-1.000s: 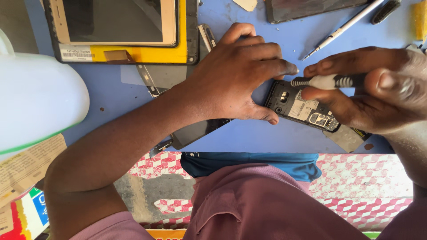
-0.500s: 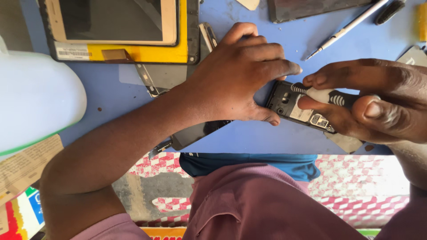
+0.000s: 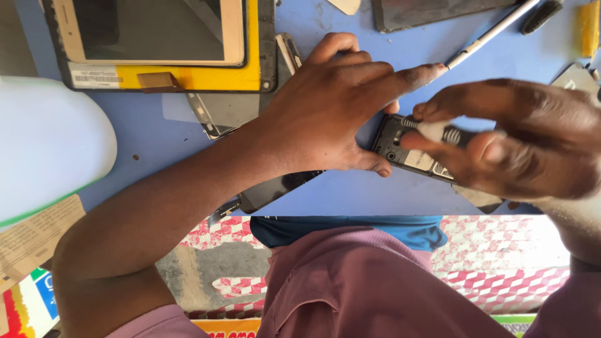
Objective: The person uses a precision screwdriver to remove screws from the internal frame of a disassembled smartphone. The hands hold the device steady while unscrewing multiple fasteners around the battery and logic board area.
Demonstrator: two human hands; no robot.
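The left hand (image 3: 338, 109) lies palm down on the blue tabletop (image 3: 156, 141), fingers spread loosely and the index finger stretched toward the upper right. Its thumb and the side of the palm press against the left end of a small dark phone (image 3: 410, 153) that lies open-backed on the tabletop near the front edge, so the hand braces the phone rather than closing around it. The right hand (image 3: 519, 141) comes in from the right and covers the phone's other end. Its thumb and fingers pinch a small screwdriver (image 3: 435, 130) with a white grip and a ribbed metal collar, held nearly flat over the phone; the tip is hidden, so whether it touches the phone cannot be told.

Under the left forearm a dark flat phone part (image 3: 275, 188) sticks out toward the tabletop's front edge. Behind the left hand lies a tablet (image 3: 150, 31) with a pale frame resting on a yellow and black panel (image 3: 200, 78), and a loose metal frame piece (image 3: 219, 112) lies just below it. A thin silver pen-like tool (image 3: 488, 36) lies slanted at the upper right, near the left index fingertip, with another dark slab (image 3: 438, 9) at the top edge. A large white rounded object (image 3: 44, 144) sits at the left. The person's maroon shirt (image 3: 363, 281) fills the bottom.
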